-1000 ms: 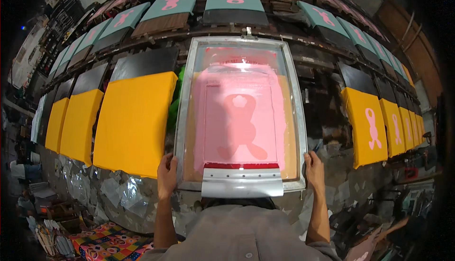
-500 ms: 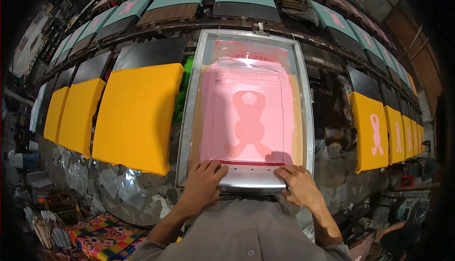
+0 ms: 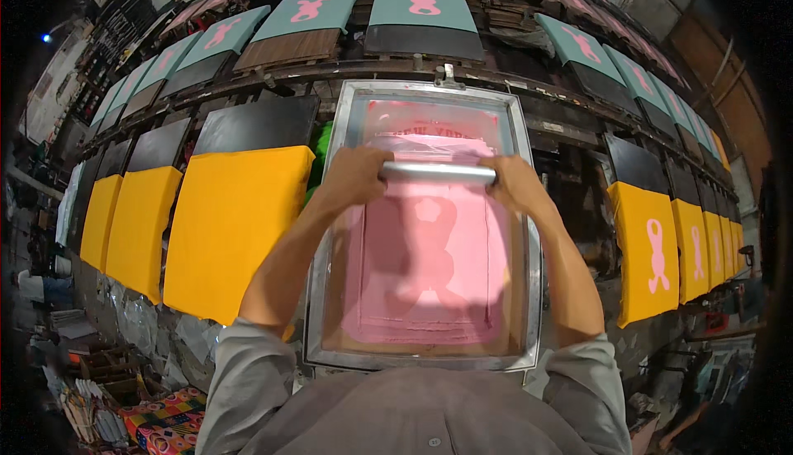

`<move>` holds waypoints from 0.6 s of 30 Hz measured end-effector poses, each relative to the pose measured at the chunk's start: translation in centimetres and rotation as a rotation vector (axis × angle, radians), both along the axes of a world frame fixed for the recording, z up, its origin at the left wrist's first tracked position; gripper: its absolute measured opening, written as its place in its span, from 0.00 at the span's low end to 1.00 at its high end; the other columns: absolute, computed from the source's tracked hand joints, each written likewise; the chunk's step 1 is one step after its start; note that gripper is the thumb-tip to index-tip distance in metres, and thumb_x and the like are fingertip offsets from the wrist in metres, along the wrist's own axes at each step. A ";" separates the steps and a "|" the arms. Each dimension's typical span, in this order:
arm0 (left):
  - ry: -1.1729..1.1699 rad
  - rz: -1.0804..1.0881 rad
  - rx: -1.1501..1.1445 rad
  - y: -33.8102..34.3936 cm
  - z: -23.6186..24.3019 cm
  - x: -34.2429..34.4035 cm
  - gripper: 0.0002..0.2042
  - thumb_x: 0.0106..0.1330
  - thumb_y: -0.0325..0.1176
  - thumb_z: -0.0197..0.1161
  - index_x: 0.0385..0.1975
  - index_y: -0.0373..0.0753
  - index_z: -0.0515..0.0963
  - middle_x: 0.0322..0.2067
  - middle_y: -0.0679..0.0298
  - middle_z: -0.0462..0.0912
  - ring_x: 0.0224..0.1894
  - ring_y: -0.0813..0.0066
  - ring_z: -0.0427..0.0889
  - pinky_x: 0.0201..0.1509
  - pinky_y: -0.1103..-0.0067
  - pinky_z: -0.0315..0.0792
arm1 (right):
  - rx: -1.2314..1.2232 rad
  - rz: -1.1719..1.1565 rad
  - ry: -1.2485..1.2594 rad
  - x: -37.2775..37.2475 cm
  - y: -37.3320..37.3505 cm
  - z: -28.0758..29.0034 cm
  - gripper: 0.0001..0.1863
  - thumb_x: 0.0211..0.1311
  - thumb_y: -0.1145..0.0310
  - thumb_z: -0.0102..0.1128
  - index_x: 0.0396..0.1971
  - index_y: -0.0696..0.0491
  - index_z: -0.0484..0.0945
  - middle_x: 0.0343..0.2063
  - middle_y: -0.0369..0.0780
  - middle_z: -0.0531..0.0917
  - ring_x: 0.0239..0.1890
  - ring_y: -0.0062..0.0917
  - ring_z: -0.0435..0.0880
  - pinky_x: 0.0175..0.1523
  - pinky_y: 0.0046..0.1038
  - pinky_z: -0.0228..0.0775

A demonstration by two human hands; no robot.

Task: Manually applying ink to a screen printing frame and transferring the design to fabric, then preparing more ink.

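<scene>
A metal-framed printing screen (image 3: 329, 232) lies flat before me, its mesh covered in pink ink with a darker figure shape showing through. A silver squeegee handle (image 3: 438, 172) runs across the far part of the screen. My left hand (image 3: 355, 176) grips its left end and my right hand (image 3: 510, 184) grips its right end. Both forearms reach out over the pink mesh. A green cloth edge (image 3: 322, 145) peeks out at the screen's upper left.
Plain yellow cloths (image 3: 235, 224) cover boards to the left. Yellow cloths with a pink figure print (image 3: 652, 248) line the right. Teal printed cloths (image 3: 421, 5) lie on the far row. Bare black boards (image 3: 256, 123) sit behind the yellow ones. Clutter fills the lower left floor (image 3: 157, 422).
Both hands left the screen's near edge, took hold of the squeegee handle and pushed it from the near end of the screen to the far part.
</scene>
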State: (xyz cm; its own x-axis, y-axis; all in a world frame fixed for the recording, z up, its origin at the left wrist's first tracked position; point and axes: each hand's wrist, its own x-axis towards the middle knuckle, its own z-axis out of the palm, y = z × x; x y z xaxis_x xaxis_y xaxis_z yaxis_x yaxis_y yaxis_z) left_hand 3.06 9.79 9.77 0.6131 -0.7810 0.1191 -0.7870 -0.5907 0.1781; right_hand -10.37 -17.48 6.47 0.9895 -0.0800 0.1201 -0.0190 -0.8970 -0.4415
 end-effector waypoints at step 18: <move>0.105 0.051 0.048 0.6 -3.3 -2.1 0.11 0.49 0.29 0.66 0.34 0.41 0.83 0.31 0.57 0.84 0.38 0.53 0.82 0.42 0.62 0.75 | 0.008 0.031 0.117 -1.1 0.9 -2.6 0.18 0.39 0.81 0.63 0.36 0.56 0.86 0.34 0.47 0.86 0.37 0.44 0.85 0.46 0.37 0.78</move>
